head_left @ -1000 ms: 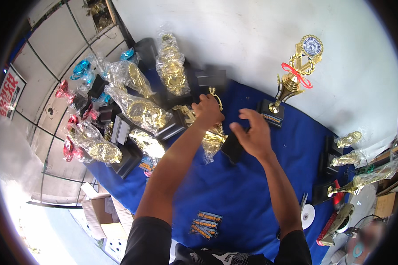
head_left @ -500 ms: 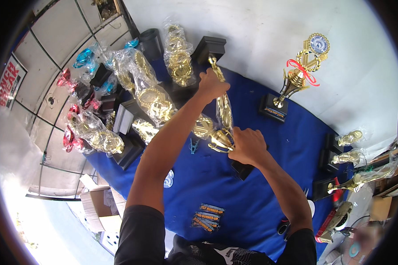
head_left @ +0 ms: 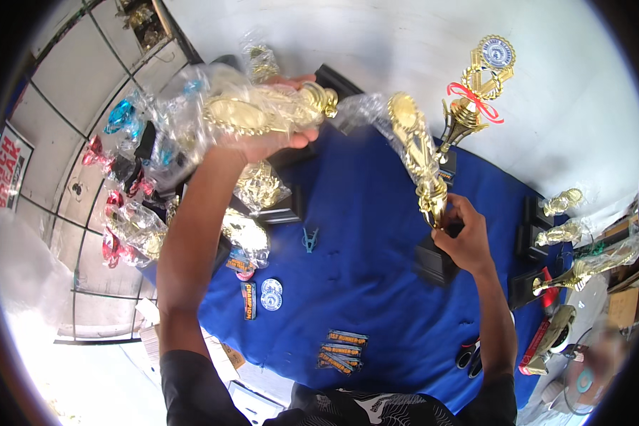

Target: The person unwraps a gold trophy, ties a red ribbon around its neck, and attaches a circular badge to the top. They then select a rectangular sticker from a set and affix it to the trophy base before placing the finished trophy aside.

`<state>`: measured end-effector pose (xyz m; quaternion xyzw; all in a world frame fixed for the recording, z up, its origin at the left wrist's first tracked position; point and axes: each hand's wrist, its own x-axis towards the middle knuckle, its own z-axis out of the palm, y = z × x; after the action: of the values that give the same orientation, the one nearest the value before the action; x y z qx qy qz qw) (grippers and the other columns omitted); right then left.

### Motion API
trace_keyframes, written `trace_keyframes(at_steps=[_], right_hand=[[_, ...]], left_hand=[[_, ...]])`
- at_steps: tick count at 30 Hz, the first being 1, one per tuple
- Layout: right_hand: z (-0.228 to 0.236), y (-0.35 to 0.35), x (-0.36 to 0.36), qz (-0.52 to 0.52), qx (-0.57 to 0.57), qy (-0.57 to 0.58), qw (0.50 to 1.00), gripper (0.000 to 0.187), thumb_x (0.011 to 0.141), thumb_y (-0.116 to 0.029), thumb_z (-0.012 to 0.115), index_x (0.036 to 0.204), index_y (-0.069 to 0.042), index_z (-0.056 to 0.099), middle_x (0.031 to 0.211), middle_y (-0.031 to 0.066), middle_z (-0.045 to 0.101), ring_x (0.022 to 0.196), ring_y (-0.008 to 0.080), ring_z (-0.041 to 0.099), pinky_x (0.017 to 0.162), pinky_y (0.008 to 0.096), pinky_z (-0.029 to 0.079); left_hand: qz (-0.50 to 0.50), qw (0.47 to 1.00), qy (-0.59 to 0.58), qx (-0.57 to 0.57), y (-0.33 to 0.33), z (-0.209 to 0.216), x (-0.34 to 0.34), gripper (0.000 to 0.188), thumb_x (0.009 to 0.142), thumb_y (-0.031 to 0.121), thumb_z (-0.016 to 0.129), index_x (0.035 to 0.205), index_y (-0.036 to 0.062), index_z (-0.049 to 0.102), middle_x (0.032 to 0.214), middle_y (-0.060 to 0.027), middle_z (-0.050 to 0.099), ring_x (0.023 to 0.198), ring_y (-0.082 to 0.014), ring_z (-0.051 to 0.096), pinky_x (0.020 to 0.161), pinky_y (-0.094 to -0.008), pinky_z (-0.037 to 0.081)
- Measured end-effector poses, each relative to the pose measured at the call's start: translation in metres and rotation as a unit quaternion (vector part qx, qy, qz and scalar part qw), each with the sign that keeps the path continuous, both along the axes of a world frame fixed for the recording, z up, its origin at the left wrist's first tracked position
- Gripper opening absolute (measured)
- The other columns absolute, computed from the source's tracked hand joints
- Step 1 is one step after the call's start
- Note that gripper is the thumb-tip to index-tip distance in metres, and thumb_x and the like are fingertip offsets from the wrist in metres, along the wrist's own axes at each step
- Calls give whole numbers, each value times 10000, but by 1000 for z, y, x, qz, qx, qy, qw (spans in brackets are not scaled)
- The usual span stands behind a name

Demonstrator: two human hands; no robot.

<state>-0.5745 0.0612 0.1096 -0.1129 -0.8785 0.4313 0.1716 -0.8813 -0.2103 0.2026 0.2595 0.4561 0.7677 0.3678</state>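
Observation:
At the far left of the table, my left hand (head_left: 291,140) is wrapped around a gold trophy (head_left: 241,115) in clear plastic, tilted nearly level, its black base (head_left: 337,86) to the right. My right hand (head_left: 467,234) pinches the lower stem of another gold trophy (head_left: 417,145). That one stands on a black base (head_left: 435,260), its upper part loosely covered in plastic. Beyond it rises an unwrapped gold trophy (head_left: 467,106) with a red ribbon (head_left: 476,103) and a round blue-and-white emblem (head_left: 497,52).
Wrapped gold, red and blue trophies crowd the left side. Smaller gold trophies (head_left: 557,233) lie at the right edge. On the blue cloth (head_left: 362,284) are a blue clip (head_left: 309,240), round stickers (head_left: 270,295), label strips (head_left: 342,351) and scissors (head_left: 468,357).
My hands have moved apart from the middle. The left has swung a wrapped trophy over to the left; the right has shifted right with the other trophy, which now stands nearer the ribboned one.

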Motion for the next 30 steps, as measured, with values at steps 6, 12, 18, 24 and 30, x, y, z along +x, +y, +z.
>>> trace_keyframes(at_steps=[6,12,18,24,30], right_hand=[[-54,-43,-13,-58,-98,166,980,620,788,64,784,1285,4,418,1041,110,717,947,144,701,870,296,545],[-85,-80,-4,-61,-59,203,976,631,778,-49,837,1278,0,456,932,86,737,926,219,685,858,369,506],[-95,-94,10,-76,-39,185,979,493,774,-125,855,1194,-91,599,1103,40,693,1049,233,592,958,396,410],[-100,-100,2,-55,-19,169,984,437,754,-157,847,1132,-122,630,1021,44,660,982,253,612,948,422,405],[-101,-116,-11,-49,17,210,976,509,704,-152,820,1143,-89,571,947,74,623,856,270,614,868,429,411]], left_hand=[[40,976,-138,-164,15,-51,26,703,1029,680,297,1133,71,632,872,-126,684,718,-152,699,558,-269,570],[267,931,-121,-216,46,-86,36,923,956,804,256,1196,-30,568,940,-138,684,852,-224,715,677,-323,570],[421,719,432,-344,54,-152,50,441,852,249,779,1092,-56,571,1009,-190,695,843,-384,711,767,-475,566],[593,518,507,-351,32,-233,-37,258,896,235,727,996,19,629,1058,-164,599,980,-345,633,756,-507,557],[605,499,515,-344,-16,-248,-30,534,866,323,758,1161,-40,501,1171,-208,531,1073,-377,589,857,-511,529]])
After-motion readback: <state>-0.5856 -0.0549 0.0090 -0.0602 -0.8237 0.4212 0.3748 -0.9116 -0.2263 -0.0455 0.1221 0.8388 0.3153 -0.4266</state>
